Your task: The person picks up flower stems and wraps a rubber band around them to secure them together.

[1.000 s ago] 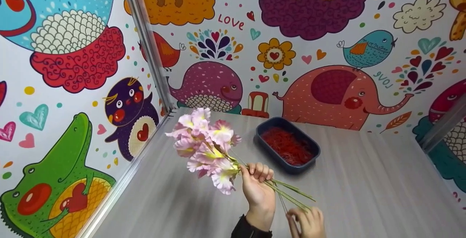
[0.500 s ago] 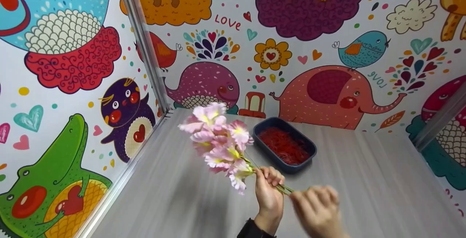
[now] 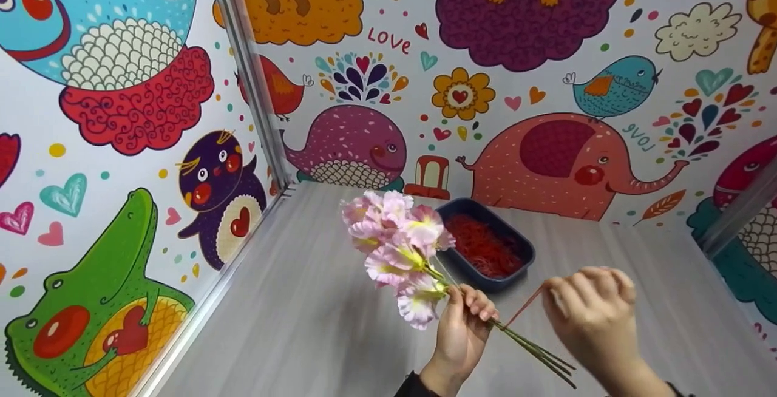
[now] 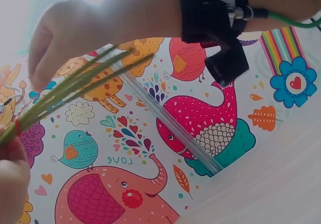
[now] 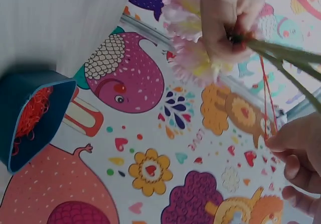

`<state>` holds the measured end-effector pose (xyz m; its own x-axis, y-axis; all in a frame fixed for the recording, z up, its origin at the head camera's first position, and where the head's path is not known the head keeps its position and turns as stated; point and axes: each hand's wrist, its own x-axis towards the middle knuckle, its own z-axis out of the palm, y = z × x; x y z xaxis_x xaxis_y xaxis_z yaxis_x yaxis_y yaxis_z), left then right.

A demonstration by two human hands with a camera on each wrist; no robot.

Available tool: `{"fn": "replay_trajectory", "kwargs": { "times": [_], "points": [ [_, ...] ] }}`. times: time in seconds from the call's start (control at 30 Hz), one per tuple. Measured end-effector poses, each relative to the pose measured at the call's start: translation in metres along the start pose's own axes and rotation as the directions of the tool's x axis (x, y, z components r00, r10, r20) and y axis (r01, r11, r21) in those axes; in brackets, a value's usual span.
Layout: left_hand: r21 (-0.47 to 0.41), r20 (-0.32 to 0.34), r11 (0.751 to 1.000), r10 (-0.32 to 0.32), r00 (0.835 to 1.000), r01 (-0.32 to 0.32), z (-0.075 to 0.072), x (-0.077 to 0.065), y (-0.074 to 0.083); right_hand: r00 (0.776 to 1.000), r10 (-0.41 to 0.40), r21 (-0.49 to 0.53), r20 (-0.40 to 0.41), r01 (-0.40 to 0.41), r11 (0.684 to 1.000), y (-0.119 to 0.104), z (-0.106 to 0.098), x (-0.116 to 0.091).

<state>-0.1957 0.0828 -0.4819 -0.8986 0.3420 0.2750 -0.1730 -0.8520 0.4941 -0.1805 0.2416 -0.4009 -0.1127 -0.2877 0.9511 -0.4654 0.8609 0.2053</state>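
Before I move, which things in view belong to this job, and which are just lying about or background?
Job in hand:
pink flowers, their green stems gripped by the left fingers
red band, stretched from the stems to the right fingers
blue tub of similar red strands, probably the supply

Background:
grey table
cartoon-patterned walls
metal corner strip

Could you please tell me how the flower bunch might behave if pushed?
The straight green stems look fairly stiff. With the pink blooms clustered at one end, it may be top-heavy. Their thin, ruffled edges would probably bend easily.
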Motion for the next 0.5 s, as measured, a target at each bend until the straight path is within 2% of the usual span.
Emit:
{"fn": "replay_trajectory", "kwargs": {
  "times": [0.17,0.27,0.4,0.5],
  "points": [
    [0.031,0.037,0.999,-0.045,0.998,0.044,0.001,-0.001,0.002,0.987,0.085,0.015,0.137,-0.088,0.996,0.019,-0.01,-0.006],
    [0.023,0.062,0.998,-0.059,0.996,0.057,0.0,-0.002,0.002,0.977,0.11,0.026,0.183,-0.116,0.993,0.025,-0.013,-0.011],
    [0.017,0.124,0.999,-0.053,0.991,0.052,-0.001,-0.004,0.001,0.968,0.14,0.04,0.208,-0.151,0.988,0.028,-0.012,-0.019],
    [0.007,0.159,1.0,-0.031,0.987,0.03,0.0,-0.006,0.001,0.95,0.179,0.044,0.255,-0.196,0.98,0.028,-0.009,-0.026]
  ]
}}
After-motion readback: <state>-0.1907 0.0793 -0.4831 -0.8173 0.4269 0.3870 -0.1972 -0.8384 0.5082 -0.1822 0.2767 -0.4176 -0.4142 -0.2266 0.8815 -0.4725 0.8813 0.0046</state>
